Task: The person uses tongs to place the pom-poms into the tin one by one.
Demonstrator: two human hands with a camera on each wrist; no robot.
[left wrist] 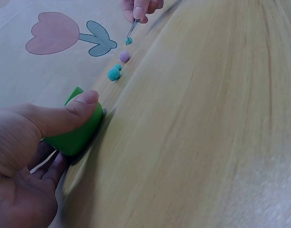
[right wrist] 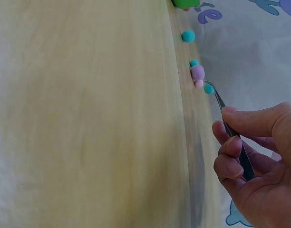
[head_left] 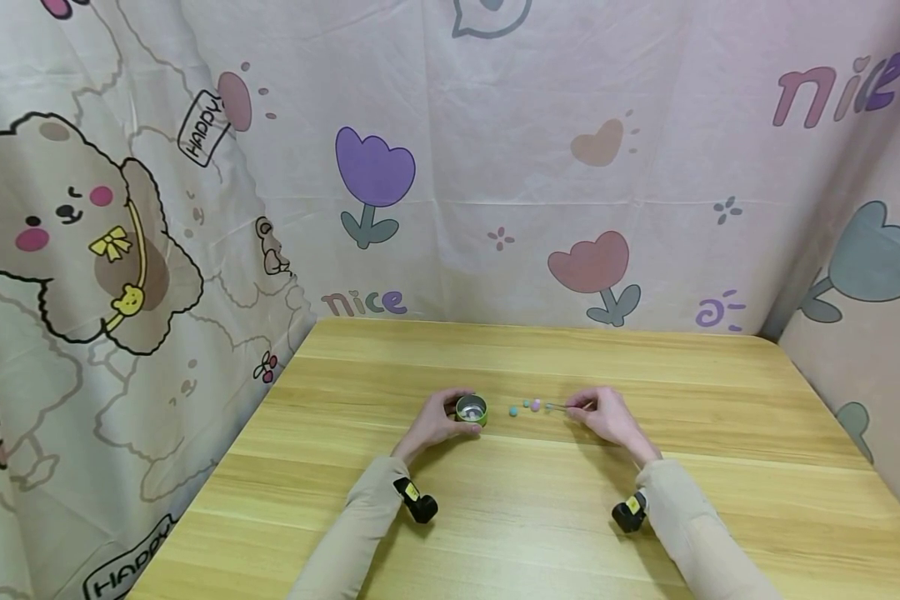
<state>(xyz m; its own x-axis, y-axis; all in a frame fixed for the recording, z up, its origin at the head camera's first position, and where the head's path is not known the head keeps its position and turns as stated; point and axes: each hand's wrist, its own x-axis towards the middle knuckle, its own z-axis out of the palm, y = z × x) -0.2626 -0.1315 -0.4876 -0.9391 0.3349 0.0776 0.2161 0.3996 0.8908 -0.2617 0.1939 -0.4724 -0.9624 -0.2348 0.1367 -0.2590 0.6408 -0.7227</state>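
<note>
My left hand (head_left: 438, 419) holds a small green tin (left wrist: 79, 130), thumb on one side and fingers on the other; its silvery inside faces up in the head view. In my right hand (right wrist: 259, 147) a pair of bent-tip tweezers (right wrist: 233, 135) is pinched between thumb and fingers. A small teal pom-pom (right wrist: 209, 89) is at the tweezers' tip; whether they grip it I cannot tell. Between the hands lie a larger teal pom-pom (left wrist: 114, 74), a purple pom-pom (right wrist: 198, 72), a small teal pom-pom (right wrist: 194, 62) and a pink pom-pom (right wrist: 199, 83).
The wooden table (head_left: 525, 500) reaches back to a printed curtain (head_left: 480, 167) behind it. More curtain (head_left: 82, 333) hangs along the left side. A black wrist camera (head_left: 416, 500) sits on the left sleeve, another camera (head_left: 630, 512) on the right.
</note>
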